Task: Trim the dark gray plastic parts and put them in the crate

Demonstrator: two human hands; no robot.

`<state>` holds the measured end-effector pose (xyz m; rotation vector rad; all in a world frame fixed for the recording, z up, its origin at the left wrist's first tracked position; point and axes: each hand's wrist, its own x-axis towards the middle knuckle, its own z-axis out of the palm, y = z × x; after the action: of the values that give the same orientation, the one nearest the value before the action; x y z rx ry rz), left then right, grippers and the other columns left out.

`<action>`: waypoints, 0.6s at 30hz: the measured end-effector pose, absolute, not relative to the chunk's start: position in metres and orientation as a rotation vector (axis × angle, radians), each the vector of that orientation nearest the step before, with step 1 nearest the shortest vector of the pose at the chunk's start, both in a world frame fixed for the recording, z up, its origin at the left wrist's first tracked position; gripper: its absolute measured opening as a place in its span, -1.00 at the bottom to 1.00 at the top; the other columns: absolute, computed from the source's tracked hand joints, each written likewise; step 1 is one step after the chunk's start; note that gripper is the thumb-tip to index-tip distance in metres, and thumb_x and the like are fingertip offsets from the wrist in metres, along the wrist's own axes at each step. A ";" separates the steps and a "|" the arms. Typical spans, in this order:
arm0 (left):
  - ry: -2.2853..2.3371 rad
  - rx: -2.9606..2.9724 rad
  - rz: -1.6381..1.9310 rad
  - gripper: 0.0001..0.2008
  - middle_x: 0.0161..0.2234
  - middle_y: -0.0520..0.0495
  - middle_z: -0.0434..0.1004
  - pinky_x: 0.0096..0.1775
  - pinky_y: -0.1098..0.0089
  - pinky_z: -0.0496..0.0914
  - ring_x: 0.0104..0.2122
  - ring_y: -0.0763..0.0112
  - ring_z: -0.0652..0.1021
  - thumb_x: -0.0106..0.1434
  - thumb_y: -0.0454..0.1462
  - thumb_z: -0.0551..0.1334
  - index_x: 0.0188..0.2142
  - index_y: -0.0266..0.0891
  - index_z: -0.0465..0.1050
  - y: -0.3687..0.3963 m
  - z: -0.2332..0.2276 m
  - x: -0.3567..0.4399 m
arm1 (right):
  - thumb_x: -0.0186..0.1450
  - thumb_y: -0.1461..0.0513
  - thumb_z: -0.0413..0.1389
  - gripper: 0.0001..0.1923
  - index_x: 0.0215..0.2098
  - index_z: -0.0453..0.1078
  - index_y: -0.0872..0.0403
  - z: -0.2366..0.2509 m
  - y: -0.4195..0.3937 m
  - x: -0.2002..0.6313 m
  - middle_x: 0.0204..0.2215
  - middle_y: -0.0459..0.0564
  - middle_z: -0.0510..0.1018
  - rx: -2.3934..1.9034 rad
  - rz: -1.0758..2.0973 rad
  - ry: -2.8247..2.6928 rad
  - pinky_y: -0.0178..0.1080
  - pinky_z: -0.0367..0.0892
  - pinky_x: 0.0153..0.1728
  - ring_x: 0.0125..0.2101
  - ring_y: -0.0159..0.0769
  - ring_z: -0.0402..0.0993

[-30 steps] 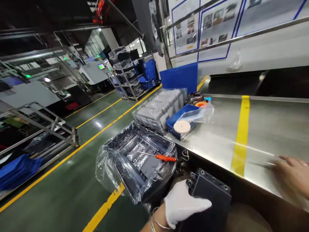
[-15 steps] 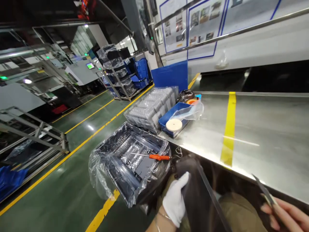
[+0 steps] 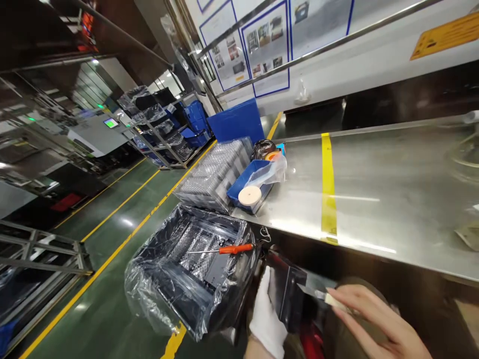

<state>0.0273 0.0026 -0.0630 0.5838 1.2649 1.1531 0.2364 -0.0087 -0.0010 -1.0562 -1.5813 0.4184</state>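
My left hand [image 3: 266, 319], in a white glove, is closed on the near side of a glossy black box-shaped part [image 3: 287, 286], which is tilted and partly dark against my lap. Between the thumb and fingers of my bare right hand [image 3: 377, 319] is a small knife [image 3: 314, 291] with a pale handle. Its blade points left, at or close to the part's right edge; whether it touches cannot be made out. Left of the part stands a black crate [image 3: 224, 311] lined with clear plastic. An orange-handled screwdriver [image 3: 235, 249] lies across its right side.
A metal table [image 3: 374, 174] with a yellow tape strip [image 3: 328, 189] extends to the right. At its left end are a blue tray [image 3: 239, 184], a round cream disc [image 3: 250, 195] and stacked clear plastic trays [image 3: 213, 172]. Shelving [image 3: 159, 132] stands behind.
My right hand has brought the knife leftward to the black part. The part has turned in my left hand and shows a boxier side. The view has swung to the right.
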 end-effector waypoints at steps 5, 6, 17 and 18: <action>1.074 0.276 1.188 -0.48 0.10 -0.14 0.63 0.27 0.23 0.40 0.18 0.01 0.54 0.09 -0.05 0.51 0.01 -0.20 0.63 0.015 -0.050 0.036 | 0.45 0.09 0.18 -0.81 -0.16 0.65 -0.08 0.010 -0.007 0.245 -0.33 -0.08 0.69 -1.147 0.358 -1.536 -0.57 0.49 -0.24 -0.36 -0.40 0.67; 1.031 0.236 1.158 -0.51 0.10 -0.13 0.63 0.28 0.21 0.39 0.20 0.02 0.53 0.19 0.00 0.44 0.02 -0.22 0.63 0.018 -0.046 0.035 | 0.45 0.06 0.18 -0.79 -0.17 0.66 -0.09 0.013 -0.008 0.249 -0.33 -0.08 0.70 -1.180 0.348 -1.505 -0.57 0.49 -0.24 -0.37 -0.39 0.68; 0.762 -0.194 1.040 -0.65 -0.36 -0.06 0.73 0.21 0.16 0.44 -0.09 0.18 0.69 0.39 -0.03 0.26 -0.29 -0.21 0.71 0.029 -0.021 0.022 | 0.48 -0.12 0.06 -0.50 -0.43 0.65 -0.11 0.032 -0.032 0.253 -0.55 -0.10 0.65 -1.113 0.848 -1.716 -0.51 0.50 -0.52 -0.55 -0.28 0.64; 0.767 -0.241 1.045 -0.59 -0.39 -0.07 0.72 0.18 0.17 0.46 -0.13 0.19 0.70 0.44 -0.03 0.20 -0.31 -0.22 0.71 0.030 -0.016 0.024 | 0.49 -0.10 0.05 -0.49 -0.45 0.64 -0.11 0.031 -0.034 0.251 -0.59 -0.11 0.62 -1.079 0.914 -1.775 -0.48 0.51 -0.53 -0.57 -0.29 0.62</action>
<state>0.0242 0.0305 -0.0159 -0.2405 0.7671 1.0447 0.2515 -0.0341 0.0305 -1.0790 -1.7746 0.9140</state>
